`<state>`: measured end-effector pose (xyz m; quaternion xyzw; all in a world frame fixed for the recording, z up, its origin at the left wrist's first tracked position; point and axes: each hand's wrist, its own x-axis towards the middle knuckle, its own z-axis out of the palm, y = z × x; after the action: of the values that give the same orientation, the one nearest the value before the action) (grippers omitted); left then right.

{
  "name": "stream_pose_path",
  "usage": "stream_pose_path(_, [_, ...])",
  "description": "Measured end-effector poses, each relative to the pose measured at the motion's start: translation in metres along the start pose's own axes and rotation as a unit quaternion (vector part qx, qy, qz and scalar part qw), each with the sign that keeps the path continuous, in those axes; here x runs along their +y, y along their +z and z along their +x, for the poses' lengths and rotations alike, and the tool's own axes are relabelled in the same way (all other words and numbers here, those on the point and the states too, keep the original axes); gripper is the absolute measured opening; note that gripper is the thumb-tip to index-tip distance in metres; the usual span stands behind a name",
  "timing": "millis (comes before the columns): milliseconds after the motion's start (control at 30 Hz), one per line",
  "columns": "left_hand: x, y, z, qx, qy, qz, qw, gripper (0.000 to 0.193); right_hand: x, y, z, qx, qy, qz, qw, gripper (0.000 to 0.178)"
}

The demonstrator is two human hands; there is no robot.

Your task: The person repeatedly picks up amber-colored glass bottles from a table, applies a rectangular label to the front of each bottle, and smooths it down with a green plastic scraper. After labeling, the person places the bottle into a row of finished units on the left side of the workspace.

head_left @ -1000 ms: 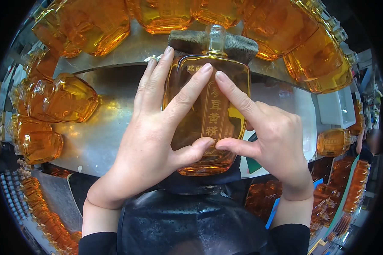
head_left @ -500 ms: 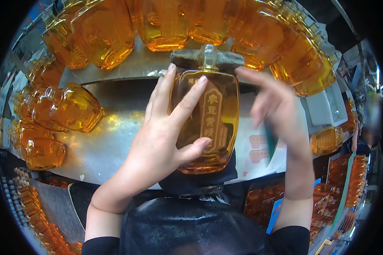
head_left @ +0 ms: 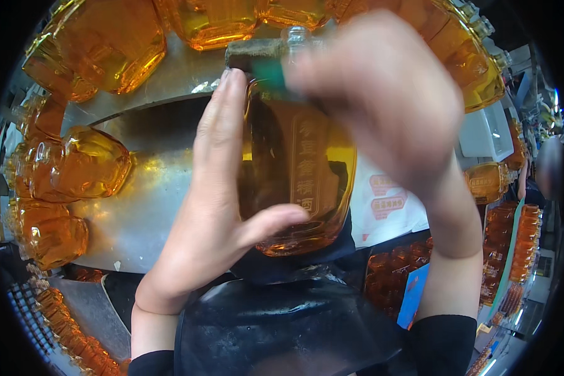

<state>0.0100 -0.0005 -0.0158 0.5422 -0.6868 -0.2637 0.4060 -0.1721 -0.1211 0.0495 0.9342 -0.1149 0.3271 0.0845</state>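
A large flat-sided glass bottle (head_left: 282, 182) of amber liquid lies in front of me, its printed label facing up. Its clear neck (head_left: 296, 39) rests on a worn dark bar (head_left: 252, 55). My left hand (head_left: 216, 169) lies along the bottle's left side, fingers straight and close together, thumb stretched over the lower front. Over the bottle's upper right passes my right hand (head_left: 382, 94), closed and smeared by motion. From its fingers sticks out a green flat thing (head_left: 269, 74), too blurred to name, close to the bottle's shoulder. The hand hides part of the label and neck.
More amber bottles (head_left: 116, 47) stand in an arc along the far side, and others (head_left: 97, 163) lie at left. A printed label sheet (head_left: 385, 210) lies on the metal table (head_left: 163, 219) at right. Beyond it are a white bin (head_left: 485, 135) and crates of bottles (head_left: 395, 269).
My right hand has swung up and left across the bottle, bringing the green thing to its shoulder. The left hand's fingers have drawn together and slid off the front to the bottle's side.
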Motion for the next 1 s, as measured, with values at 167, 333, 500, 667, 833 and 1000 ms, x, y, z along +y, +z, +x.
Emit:
stream_pose_path(167, [-0.016,-0.012,-0.009,0.050,-0.011,-0.011,0.999,0.082,-0.072,-0.034,-0.064,-0.084,0.068,0.166,0.980,0.021])
stream_pose_path(333, [-0.014,-0.006,-0.006,0.045,0.046,0.023,0.998,0.068,-0.061,-0.029,-0.062,-0.064,0.093,0.102,0.988,0.019])
stream_pose_path(500, [-0.010,-0.008,-0.016,0.084,0.017,0.040,0.996,0.061,-0.051,-0.005,-0.045,-0.008,0.074,0.196,0.978,0.018])
stream_pose_path(667, [-0.001,-0.004,-0.016,0.144,-0.018,-0.021,0.989,0.055,0.015,0.008,0.024,0.074,0.014,-0.005,0.997,0.015])
stream_pose_path(833, [-0.012,-0.010,-0.016,0.164,-0.005,-0.052,0.985,0.051,-0.091,0.003,-0.048,0.040,-0.053,0.205,0.977,0.016])
stream_pose_path(1000, [-0.010,-0.020,0.008,0.137,0.074,-0.011,0.988,0.041,-0.007,0.008,-0.021,0.093,-0.011,0.058,0.994,0.021])
